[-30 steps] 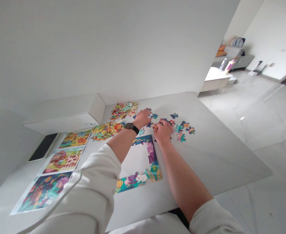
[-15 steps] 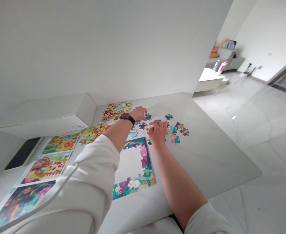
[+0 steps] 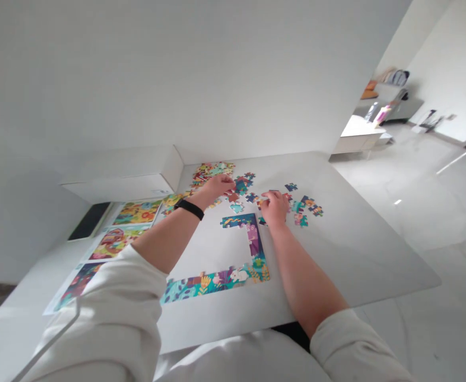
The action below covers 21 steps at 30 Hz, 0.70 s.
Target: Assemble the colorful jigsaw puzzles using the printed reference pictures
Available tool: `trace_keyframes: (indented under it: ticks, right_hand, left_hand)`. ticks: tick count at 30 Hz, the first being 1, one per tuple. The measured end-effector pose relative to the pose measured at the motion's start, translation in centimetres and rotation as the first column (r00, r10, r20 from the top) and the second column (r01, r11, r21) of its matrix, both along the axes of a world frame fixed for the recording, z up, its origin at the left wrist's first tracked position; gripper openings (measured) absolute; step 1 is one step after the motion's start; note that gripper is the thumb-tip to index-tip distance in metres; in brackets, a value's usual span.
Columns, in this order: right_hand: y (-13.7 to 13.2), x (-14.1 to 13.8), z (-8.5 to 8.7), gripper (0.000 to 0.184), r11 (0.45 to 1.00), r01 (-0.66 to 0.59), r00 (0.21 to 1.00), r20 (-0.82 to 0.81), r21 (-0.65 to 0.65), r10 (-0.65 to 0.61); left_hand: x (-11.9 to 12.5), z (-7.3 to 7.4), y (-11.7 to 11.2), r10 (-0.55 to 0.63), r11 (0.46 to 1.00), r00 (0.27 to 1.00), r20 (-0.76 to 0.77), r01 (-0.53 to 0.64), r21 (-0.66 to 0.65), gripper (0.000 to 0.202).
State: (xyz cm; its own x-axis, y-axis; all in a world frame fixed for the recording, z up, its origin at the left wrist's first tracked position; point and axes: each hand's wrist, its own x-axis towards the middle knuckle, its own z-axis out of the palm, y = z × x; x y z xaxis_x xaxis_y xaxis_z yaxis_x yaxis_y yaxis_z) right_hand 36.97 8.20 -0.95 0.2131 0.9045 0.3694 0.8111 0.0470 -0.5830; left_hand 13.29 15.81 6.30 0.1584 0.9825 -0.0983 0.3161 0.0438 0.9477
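Lying flat on the pale tabletop (image 3: 336, 254), the loose jigsaw pieces (image 3: 244, 183) are spread beyond the joined puzzle frame (image 3: 217, 285), with both hands set among them. The left hand (image 3: 219, 187) is held at the edge of a dark cluster, its fingers drawn in toward the thumb; whether a piece is pinched there cannot be told. The right hand (image 3: 275, 208) is held low over more pieces, fingers half curled, and any grip is hidden beneath it. By their look, the pieces are judged to be of thin, stiff card: very light, easily slid, and hard to lift by the flat face. They are best taken by opposite edges between thumb and forefinger, with the tabs spared, since these could be bent. No strong long axis is shown by the pale turquoise piece (image 3: 236, 207), whereas the dark pair (image 3: 311, 205) at the right is slanted from far left to near right. The frame's near strip is laid crosswise, rising slightly rightward; its right side is pointed away from the wearer, and the short far strip is turned back leftward. The printed white rabbit (image 3: 239, 275) is seen upright.
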Motion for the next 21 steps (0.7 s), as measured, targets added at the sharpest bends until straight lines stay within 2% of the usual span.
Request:
trace_keyframes:
  ticks: [2,6,9,11,14,17,19,21]
  right_hand:
    - [-0.1,0.0,0.1,0.04,1.0,-0.019,1.0,0.015,0.025,0.019]
    - [-0.4,-0.3,0.6,0.038,0.997,-0.045,0.999,0.019,0.062,0.044]
    - [-0.9,-0.5,1.1,0.036,0.988,-0.1,0.995,0.02,0.12,0.098]
    - [-1.4,-0.5,1.7,0.036,0.974,-0.145,0.989,0.007,0.173,0.146]
    - [-2.3,-0.4,3.1,0.036,0.944,-0.195,0.974,-0.059,0.266,0.218]
    - [-3.2,-0.9,4.9,0.032,0.907,-0.214,0.932,-0.202,0.364,0.301]
    - [-3.9,-1.8,6.0,0.03,0.888,-0.258,0.878,-0.292,0.382,0.38]
    - [-4.6,-3.3,6.6,0.031,0.874,-0.339,0.812,-0.362,0.347,0.458]
  left_hand:
    - [-2.6,0.3,-3.1,0.062,0.994,0.99,0.125,-0.051,-0.094,0.032]
    - [-7.1,0.4,-9.5,0.16,0.98,0.942,0.294,-0.116,-0.163,0.039]
    - [-9.4,0.2,-13.6,0.189,0.972,0.9,0.392,-0.116,-0.202,0.044]
    - [-10.4,0.0,-15.6,0.201,0.971,0.876,0.438,-0.12,-0.205,0.044]
    - [-11.1,-0.5,-17.3,0.209,0.975,0.837,0.506,-0.136,-0.177,0.042]
    - [-11.3,-1.4,-17.9,0.221,0.975,0.79,0.573,-0.154,-0.162,0.042]
    - [-11.4,-2.0,-18.1,0.235,0.971,0.771,0.592,-0.165,-0.171,0.042]
    - [-11.6,-2.4,-18.2,0.248,0.968,0.771,0.586,-0.177,-0.176,0.041]
